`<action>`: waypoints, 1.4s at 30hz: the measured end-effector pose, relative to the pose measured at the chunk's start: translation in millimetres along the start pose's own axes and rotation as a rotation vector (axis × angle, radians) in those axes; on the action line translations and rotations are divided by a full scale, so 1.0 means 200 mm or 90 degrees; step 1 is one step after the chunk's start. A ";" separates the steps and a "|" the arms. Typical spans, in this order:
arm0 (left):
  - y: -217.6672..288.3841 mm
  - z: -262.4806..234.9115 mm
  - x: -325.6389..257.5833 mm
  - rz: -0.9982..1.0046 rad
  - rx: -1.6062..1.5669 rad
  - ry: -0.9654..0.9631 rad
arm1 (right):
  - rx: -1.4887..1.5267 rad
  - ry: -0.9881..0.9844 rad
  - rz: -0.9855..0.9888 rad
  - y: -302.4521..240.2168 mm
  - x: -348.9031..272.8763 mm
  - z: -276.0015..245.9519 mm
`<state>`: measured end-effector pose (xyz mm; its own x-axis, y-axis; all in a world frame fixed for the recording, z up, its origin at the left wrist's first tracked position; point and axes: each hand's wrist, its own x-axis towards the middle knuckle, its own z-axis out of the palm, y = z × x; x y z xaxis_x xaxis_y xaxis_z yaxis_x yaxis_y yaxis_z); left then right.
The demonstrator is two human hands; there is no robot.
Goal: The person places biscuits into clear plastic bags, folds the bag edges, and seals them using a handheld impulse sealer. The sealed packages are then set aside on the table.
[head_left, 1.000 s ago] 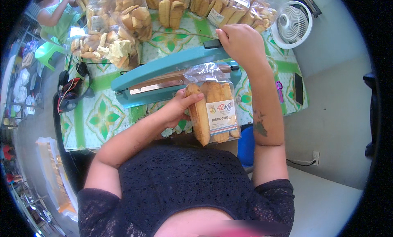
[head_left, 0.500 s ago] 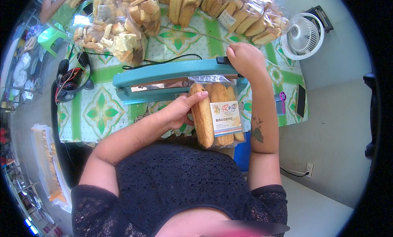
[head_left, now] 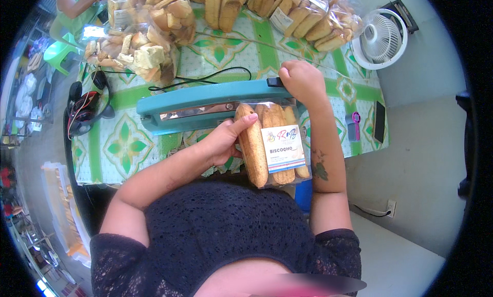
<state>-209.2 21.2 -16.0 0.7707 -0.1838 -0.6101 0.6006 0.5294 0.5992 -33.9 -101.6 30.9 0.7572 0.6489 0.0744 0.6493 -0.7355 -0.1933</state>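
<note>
My left hand [head_left: 227,138] is closed on the left edge of a clear bag of bread sticks [head_left: 252,150], its thumb lying over the front. The bag stands roughly upright in front of me, a white label [head_left: 283,148] on its face. Its top edge lies under the arm of a teal heat sealer [head_left: 205,96], which rests lengthwise on the table. On the right, my right hand [head_left: 303,81] makes a fist around the black handle [head_left: 275,82] at the sealer arm's end. The arm is low, and what exactly it presses on is hidden.
Large clear bags of bread pieces [head_left: 149,55] and bread sticks [head_left: 308,22] line the far side. A white fan [head_left: 380,39] stands far right, a dark phone [head_left: 379,121] below it. Headphones [head_left: 87,104] lie left. A black cord [head_left: 205,79] runs behind the sealer. Another person [head_left: 77,9] is far left.
My right hand has brought the sealer's arm down toward the bag's top, which no longer pokes up as loose film. My left hand keeps its hold; the view has shifted slightly.
</note>
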 end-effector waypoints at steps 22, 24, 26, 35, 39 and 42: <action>-0.03 -0.06 0.05 -0.005 -0.071 -0.095 | 0.019 0.050 0.050 0.02 -0.01 0.06; -0.02 -0.06 0.04 -0.011 -0.072 -0.100 | 0.022 0.047 0.044 0.02 -0.01 0.06; -0.02 -0.06 0.04 -0.012 -0.066 -0.083 | 0.027 0.058 0.042 0.02 -0.01 0.06; 0.02 -0.05 0.02 -0.027 -0.074 -0.081 | 0.090 -0.117 0.083 0.04 0.05 0.00; 0.02 -0.05 0.02 -0.024 -0.084 -0.093 | 0.092 -0.220 0.146 0.04 0.10 -0.02; 0.02 -0.06 0.02 -0.033 -0.080 -0.078 | 0.024 -0.153 0.190 0.01 0.08 -0.01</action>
<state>-206.0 31.6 -23.1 0.7647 -0.3089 -0.5655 0.6143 0.6144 0.4951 -20.5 -92.8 33.2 0.8711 0.4384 -0.2214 0.3969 -0.8939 -0.2082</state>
